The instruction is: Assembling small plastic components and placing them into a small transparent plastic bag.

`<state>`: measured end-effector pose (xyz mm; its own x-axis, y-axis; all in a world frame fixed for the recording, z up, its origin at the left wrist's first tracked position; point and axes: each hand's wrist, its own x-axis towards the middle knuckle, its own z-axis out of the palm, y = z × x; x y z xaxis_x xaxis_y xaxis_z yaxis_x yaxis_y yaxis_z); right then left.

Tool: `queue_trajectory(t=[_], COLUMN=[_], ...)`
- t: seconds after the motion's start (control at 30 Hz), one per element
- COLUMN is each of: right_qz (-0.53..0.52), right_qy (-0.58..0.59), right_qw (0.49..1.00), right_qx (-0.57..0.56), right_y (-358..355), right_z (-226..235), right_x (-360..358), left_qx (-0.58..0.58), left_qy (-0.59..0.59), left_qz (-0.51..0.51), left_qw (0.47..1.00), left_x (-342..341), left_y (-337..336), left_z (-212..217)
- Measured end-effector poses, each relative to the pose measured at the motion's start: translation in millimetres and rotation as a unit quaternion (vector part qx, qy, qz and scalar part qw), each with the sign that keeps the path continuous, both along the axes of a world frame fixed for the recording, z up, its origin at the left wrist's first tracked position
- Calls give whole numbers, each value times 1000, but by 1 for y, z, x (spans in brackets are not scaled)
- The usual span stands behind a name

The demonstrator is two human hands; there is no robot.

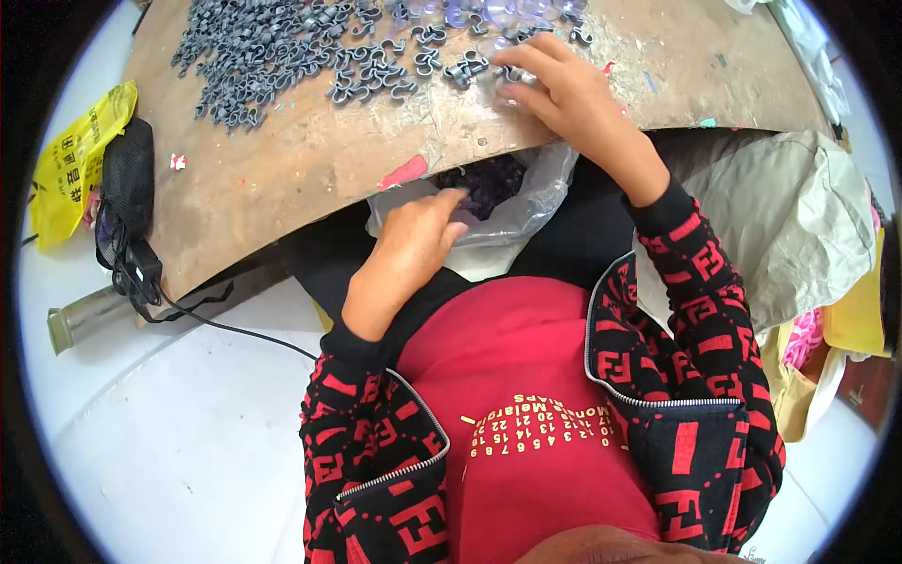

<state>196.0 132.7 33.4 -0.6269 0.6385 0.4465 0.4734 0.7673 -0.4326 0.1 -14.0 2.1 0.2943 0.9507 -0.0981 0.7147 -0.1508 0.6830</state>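
Observation:
Many small grey curved plastic clips (352,86) lie on the worn brown table (282,174), heaped at the left and looser toward the middle. My right hand (573,99) reaches over the table's near edge at the right end of these clips. Its thumb and forefinger are apart, with a grey clip between them; a firm grip on it does not show. Below the edge, my left hand (409,244) hovers by the mouth of a clear plastic bag (540,211), thumb and forefinger apart, nothing seen in it. Dark purplish pieces (493,183) fill the bag, too small to make out.
Clear purplish plastic pieces (507,14) lie at the table's far side. A yellow bag (85,164) and black mesh pouch (127,179) hang at the left edge, near a black cable (244,331). A large pale sack (761,221) stands at my right.

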Motion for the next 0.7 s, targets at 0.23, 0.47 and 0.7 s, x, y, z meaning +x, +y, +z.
queue_trajectory(t=[0.23,0.47,0.7], right_qz=[3,-51,-80], right_qy=[37,74,140], right_qw=[999,995,983], right_qx=[12,-37,-86], right_y=[-3,-12,-15], right_z=[-17,-23,-24], right_x=[6,6,4], left_qx=[191,380,304], left_qy=[-68,9,-65], left_qz=[41,99,143], left_qw=[978,920,940], left_x=[13,34,28], left_y=[62,146,138], left_z=[67,34,50])
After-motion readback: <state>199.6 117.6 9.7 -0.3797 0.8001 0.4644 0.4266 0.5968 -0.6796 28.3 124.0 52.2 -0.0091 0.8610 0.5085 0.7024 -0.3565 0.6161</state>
